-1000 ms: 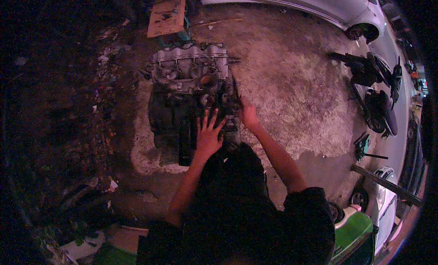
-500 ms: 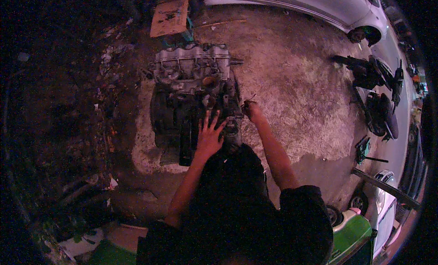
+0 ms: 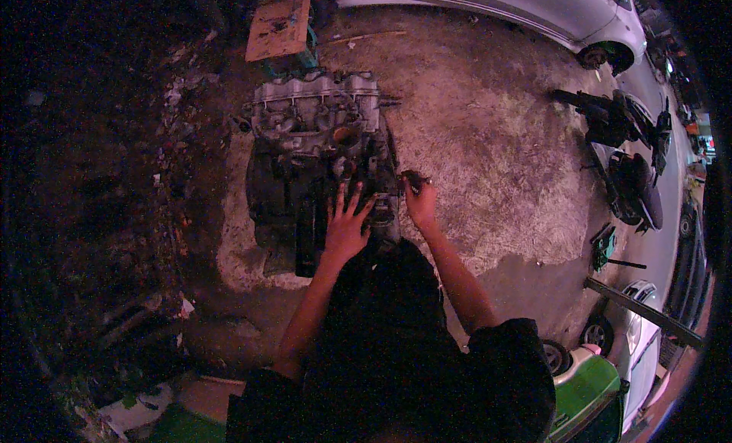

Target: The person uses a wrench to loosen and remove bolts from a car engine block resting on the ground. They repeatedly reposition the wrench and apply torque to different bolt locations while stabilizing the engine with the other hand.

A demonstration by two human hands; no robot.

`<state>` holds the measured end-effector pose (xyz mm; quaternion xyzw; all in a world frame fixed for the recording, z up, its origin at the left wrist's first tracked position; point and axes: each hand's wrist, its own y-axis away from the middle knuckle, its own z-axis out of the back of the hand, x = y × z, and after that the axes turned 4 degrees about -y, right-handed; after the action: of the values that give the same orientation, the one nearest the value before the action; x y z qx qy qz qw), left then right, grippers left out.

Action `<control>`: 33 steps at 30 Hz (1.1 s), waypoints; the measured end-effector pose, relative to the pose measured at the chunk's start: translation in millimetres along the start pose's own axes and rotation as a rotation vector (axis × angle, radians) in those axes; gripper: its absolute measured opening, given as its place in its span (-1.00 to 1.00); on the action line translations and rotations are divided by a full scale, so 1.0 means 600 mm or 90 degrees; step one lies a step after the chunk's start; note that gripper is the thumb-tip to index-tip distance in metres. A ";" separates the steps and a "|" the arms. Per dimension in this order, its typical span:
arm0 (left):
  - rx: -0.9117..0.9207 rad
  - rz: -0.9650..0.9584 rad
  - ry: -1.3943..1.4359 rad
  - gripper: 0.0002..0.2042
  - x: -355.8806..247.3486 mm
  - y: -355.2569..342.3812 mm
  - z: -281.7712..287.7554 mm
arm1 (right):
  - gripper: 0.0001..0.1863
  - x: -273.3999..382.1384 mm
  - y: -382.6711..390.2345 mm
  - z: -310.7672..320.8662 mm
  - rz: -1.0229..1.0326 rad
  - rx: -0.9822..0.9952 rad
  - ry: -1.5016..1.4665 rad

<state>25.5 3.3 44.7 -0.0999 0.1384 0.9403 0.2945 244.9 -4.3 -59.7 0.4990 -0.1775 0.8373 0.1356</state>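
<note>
A grimy car engine (image 3: 316, 92) lies in front of me on the ground, its ribbed metal cover toward the far side. Against its near part rests my left hand (image 3: 347, 231), fingers spread and holding nothing. Just off the engine's right side is my right hand (image 3: 421, 202), its fingers curled together at a small dark thing whose kind is too dim to tell. A round rusty-brown opening (image 3: 345, 136) shows on the engine, beyond my left fingertips. The dark lower part of the engine is hard to make out.
A brown-topped stool (image 3: 280, 27) stands beyond the engine, by a silver car (image 3: 488, 2). Motorcycles (image 3: 637, 184) are parked at the right. A metal bar (image 3: 644, 312) and a green machine part or body (image 3: 587, 397) sit at the lower right. Litter (image 3: 183, 92) lines the dark left side.
My right hand has turned over beside the engine, and the thin piece that stuck up from its fingers no longer shows. My left hand stays spread on the engine.
</note>
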 end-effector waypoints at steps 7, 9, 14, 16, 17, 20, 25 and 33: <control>-0.027 -0.023 0.017 -0.08 0.008 -0.003 -0.012 | -0.78 0.028 0.030 -0.018 -0.107 0.024 0.095; -0.022 -0.020 0.015 -0.09 0.007 -0.003 -0.012 | -0.78 0.031 0.037 -0.022 -0.097 0.005 0.047; 0.001 -0.002 0.003 -0.21 0.003 -0.002 -0.005 | -0.74 0.050 0.049 -0.019 -0.065 0.074 0.138; -0.003 -0.003 0.001 -0.22 0.002 -0.002 -0.004 | -0.68 0.056 0.050 -0.012 -0.034 0.128 0.188; 0.005 0.000 -0.006 -0.22 0.002 -0.002 -0.005 | -0.66 0.058 0.049 -0.008 -0.005 0.144 0.191; 0.000 -0.004 -0.014 -0.21 0.005 -0.003 -0.009 | -0.59 0.052 0.040 0.001 0.013 0.195 0.191; -0.018 -0.015 0.008 -0.22 0.007 0.000 -0.010 | -0.57 0.020 0.019 0.001 0.077 0.252 0.196; -0.005 -0.018 -0.011 -0.19 0.009 0.002 -0.016 | -0.57 -0.021 -0.003 0.027 0.272 0.341 0.192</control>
<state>21.1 2.2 34.6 -0.0950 0.1310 0.9374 0.3083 264.6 -10.4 -63.5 0.3399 -0.0305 0.9275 -0.1526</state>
